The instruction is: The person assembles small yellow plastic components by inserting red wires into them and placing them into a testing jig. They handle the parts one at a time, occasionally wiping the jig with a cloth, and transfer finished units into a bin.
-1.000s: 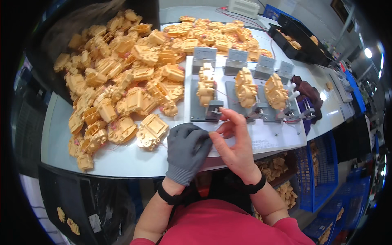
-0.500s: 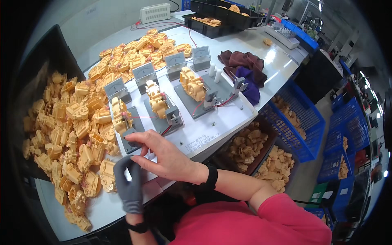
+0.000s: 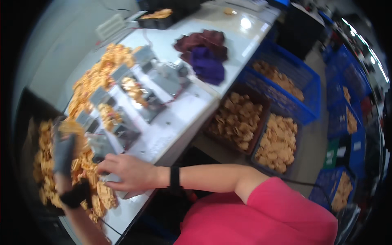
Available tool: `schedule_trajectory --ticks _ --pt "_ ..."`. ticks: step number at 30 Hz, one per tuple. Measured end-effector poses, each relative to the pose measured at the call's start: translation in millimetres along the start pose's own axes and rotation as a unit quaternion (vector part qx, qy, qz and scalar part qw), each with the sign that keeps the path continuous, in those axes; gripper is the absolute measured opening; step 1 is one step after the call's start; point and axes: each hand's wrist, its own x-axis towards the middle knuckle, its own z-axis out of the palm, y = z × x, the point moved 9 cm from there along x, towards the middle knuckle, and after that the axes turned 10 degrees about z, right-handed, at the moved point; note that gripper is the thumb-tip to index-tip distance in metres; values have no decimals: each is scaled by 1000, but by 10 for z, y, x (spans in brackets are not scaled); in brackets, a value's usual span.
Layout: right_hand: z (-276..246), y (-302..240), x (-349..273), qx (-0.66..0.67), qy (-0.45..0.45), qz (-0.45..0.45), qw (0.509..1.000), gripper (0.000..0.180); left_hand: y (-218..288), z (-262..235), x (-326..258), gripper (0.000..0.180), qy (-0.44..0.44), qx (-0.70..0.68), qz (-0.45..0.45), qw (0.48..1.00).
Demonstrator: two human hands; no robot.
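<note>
Orange plastic part pinched in gloved left hand; bare right hand flat on white table beside metal fixture, grasping nothing clear (blurry).

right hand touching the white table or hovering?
Touching. The head view shows the bare right hand resting flat on the white table near its front edge, no gap visible beneath the palm.

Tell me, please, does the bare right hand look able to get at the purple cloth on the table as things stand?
Probably not without leaning: the right hand rests at the near table edge, and the purple cloth lies far across, beyond the grey metal fixtures.
</note>
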Motion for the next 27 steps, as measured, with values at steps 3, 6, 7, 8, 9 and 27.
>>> schedule_trajectory --ticks 3,6,7,8,9,27 --pt "-66 -29 -60 44 41 -14 998 48 1064 -280 -133 54 35 -34 102 994" --pt "-330 4 -267 260 34 103 959 59 884 89 -761 62 -91 -29 -2 995" --pt "-315 44 -439 353 6 170 920 63 1164 518 -1051 65 -107 -14 19 994" --pt "-272 111 -627 415 -50 224 880 66 1425 1016 -1278 69 -129 1 39 991" --pt "-310 80 -836 510 -82 229 825 62 1601 1370 -1427 72 -158 18 55 986" --pt "-3340 1506 -6742 -376 201 846 319 32 1330 1670 -1671 65 -180 12 -22 983"
